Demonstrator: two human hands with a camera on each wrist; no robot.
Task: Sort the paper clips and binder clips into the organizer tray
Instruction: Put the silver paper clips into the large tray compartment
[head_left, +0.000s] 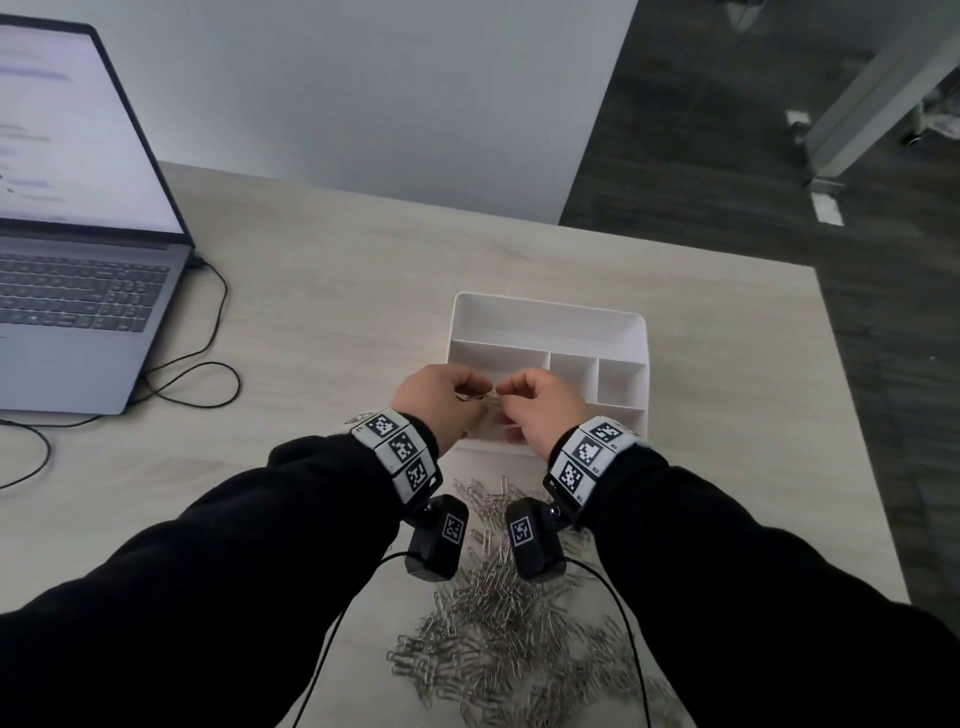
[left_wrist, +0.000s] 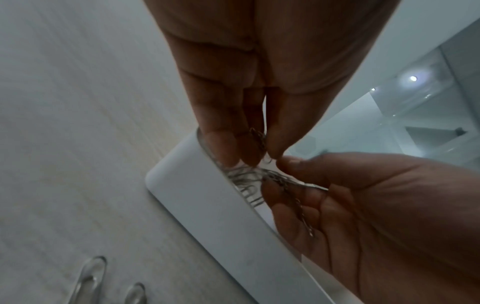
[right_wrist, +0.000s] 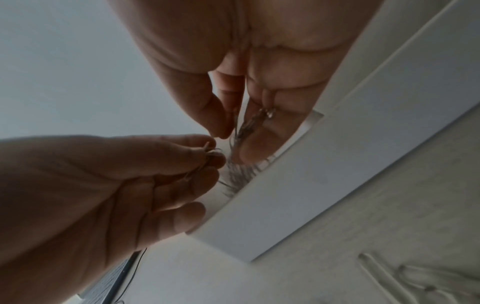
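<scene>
- Tangled paper clips (head_left: 477, 396) are pinched by curled fingers (left_wrist: 249, 148) of left hand (head_left: 441, 400) and right hand (head_left: 540, 408), above organizer tray (head_left: 545, 317).
- Loose clip pile (head_left: 509, 623) is seen on tabletop (head_left: 322, 291), nearer the person than the tray.

No text can be read; the laptop (head_left: 78, 208) screen's lines are blurred beyond reading.

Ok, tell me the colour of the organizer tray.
White all over; the organizer tray shows best in the head view.
</scene>
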